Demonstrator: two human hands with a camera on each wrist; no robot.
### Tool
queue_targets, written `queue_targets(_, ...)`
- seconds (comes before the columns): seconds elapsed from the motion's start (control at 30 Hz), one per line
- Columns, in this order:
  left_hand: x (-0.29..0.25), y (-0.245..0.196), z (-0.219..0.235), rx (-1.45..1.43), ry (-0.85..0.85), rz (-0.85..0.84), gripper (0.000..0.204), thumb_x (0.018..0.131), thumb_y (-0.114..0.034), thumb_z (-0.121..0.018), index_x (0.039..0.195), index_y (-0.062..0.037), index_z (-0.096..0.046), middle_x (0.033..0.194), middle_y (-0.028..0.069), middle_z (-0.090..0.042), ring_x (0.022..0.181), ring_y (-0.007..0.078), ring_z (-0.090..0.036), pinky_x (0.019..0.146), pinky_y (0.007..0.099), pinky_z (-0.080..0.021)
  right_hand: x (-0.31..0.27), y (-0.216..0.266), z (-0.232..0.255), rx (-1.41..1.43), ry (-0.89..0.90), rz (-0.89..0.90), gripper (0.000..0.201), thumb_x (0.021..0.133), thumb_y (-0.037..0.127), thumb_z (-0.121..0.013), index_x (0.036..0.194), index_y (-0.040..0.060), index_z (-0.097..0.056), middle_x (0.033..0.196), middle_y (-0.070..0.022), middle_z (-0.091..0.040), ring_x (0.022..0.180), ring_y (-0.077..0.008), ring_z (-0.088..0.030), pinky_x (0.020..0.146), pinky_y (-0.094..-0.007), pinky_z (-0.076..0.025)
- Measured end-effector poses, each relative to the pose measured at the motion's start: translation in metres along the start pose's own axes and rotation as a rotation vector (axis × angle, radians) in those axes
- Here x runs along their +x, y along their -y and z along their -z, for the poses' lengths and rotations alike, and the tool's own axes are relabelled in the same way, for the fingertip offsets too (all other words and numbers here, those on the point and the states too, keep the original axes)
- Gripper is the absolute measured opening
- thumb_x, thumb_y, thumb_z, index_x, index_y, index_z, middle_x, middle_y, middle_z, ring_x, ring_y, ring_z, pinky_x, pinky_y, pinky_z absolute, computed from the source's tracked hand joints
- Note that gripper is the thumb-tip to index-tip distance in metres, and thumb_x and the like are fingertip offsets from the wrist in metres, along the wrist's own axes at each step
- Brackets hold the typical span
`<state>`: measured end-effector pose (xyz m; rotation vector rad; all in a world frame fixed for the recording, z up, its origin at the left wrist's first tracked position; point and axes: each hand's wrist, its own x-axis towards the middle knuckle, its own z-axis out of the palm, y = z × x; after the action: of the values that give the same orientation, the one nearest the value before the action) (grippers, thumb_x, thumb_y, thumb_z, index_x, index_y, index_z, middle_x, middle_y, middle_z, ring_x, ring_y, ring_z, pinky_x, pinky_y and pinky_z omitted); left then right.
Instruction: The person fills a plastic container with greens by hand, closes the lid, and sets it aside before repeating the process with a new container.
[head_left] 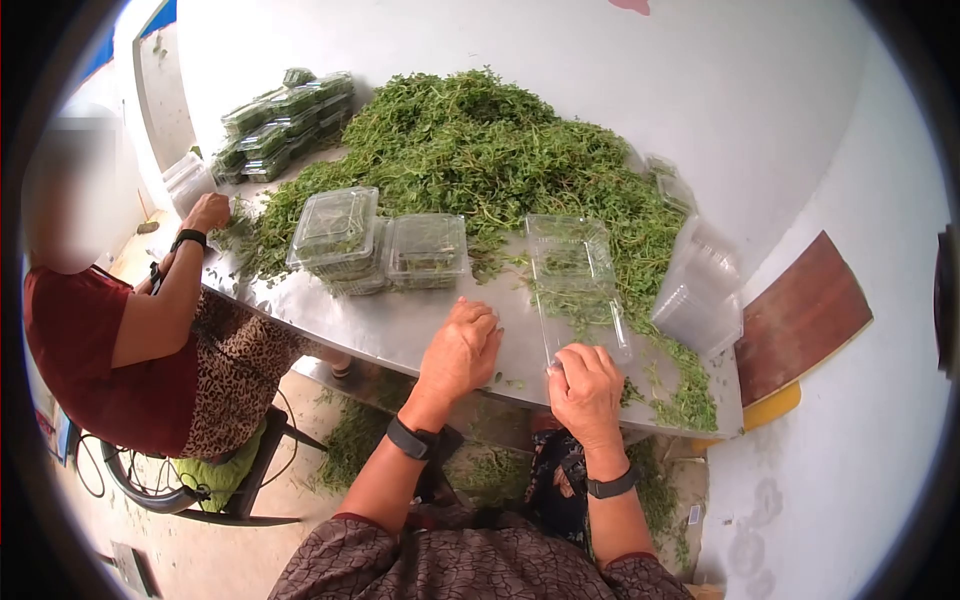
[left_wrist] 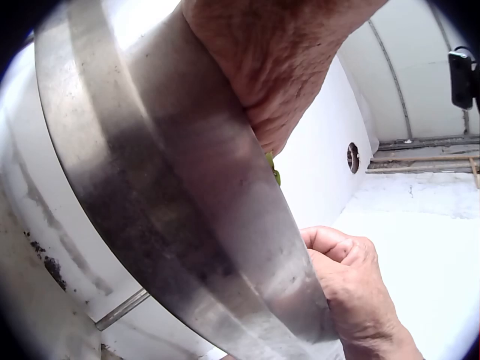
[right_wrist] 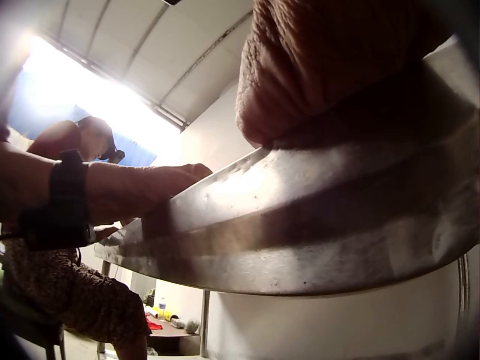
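Observation:
My left hand point(head_left: 462, 350) is over the table's near edge, in front of two stacks of lidded clear plastic boxes point(head_left: 427, 250), its fingers curled in. To its right is my right hand point(head_left: 587, 392), also with curled fingers, thumb against the index finger. Its fingertips are right at the near corner of an open clear plastic box point(head_left: 575, 265), which lies unfolded with green sprigs under and around it. I cannot tell whether either hand pinches something small. In the left wrist view, a bit of green leaf point(left_wrist: 274, 171) shows beside the left hand, at the metal rim.
A large heap of leafy greens point(head_left: 470, 140) covers the back of the metal table point(head_left: 390, 325). Filled boxes point(head_left: 285, 120) are stacked at the back left, nested empty boxes point(head_left: 697, 290) at the right. Another person point(head_left: 120, 330) sits at the left, hands at the table.

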<state>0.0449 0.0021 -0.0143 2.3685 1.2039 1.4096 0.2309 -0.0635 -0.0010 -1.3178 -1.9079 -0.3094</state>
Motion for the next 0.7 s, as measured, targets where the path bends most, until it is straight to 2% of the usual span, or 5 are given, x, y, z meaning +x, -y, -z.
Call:
queue_targets(0.13,0.000,0.000,0.000,0.025,0.049,-0.001,0.014,0.078,-0.005,-0.063,0.089,0.0030,-0.060,0.099,0.0169,-0.063,0.100,0.0356,-0.058,0.103,0.0473,-0.040,0.002,0.001,0.002,0.037,-0.051,0.039,0.018,0.068,0.000,-0.067,0.085,0.0025,-0.061,0.088,-0.0084,-0.064,0.078,-0.0293,-0.058,0.068,-0.0388,-0.048)
queue_targets(0.23,0.000,0.003,0.000,0.019,0.069,-0.028,0.024,0.079,-0.006,-0.064,0.101,0.0024,-0.059,0.104,0.0184,-0.062,0.105,0.0377,-0.057,0.104,0.0469,-0.039,0.002,0.000,0.001,0.029,-0.061,0.061,0.018,0.068,0.000,-0.068,0.085,0.0028,-0.061,0.089,-0.0086,-0.064,0.078,-0.0290,-0.058,0.068,-0.0387,-0.049)
queue_targets(0.4,0.000,0.004,0.002,0.000,0.086,-0.066,0.065,0.078,-0.007,-0.066,0.137,-0.0001,-0.039,0.119,0.0243,-0.057,0.114,0.0418,-0.052,0.104,0.0472,-0.038,0.007,0.011,-0.001,0.030,-0.113,0.078,0.021,0.067,0.001,-0.070,0.086,0.0026,-0.060,0.089,-0.0086,-0.063,0.080,-0.0285,-0.058,0.069,-0.0379,-0.049)
queue_targets(0.57,0.004,-0.008,0.011,-0.111,0.102,-0.059,0.077,0.074,0.001,-0.061,0.144,-0.0039,-0.031,0.123,0.0242,-0.055,0.113,0.0418,-0.052,0.105,0.0460,-0.038,0.005,0.034,-0.018,0.130,-0.089,0.130,0.023,0.067,0.004,-0.072,0.087,0.0018,-0.059,0.089,-0.0085,-0.060,0.081,-0.0276,-0.058,0.070,-0.0372,-0.049)
queue_targets(0.7,0.002,-0.006,0.013,-0.018,0.205,-0.066,0.064,0.074,0.003,-0.059,0.135,-0.0097,-0.045,0.120,0.0218,-0.057,0.111,0.0413,-0.053,0.099,0.0448,-0.043,-0.003,0.036,-0.026,0.142,-0.073,0.123,0.023,0.067,0.004,-0.071,0.087,0.0014,-0.059,0.090,-0.0095,-0.059,0.080,-0.0272,-0.056,0.071,-0.0372,-0.049)
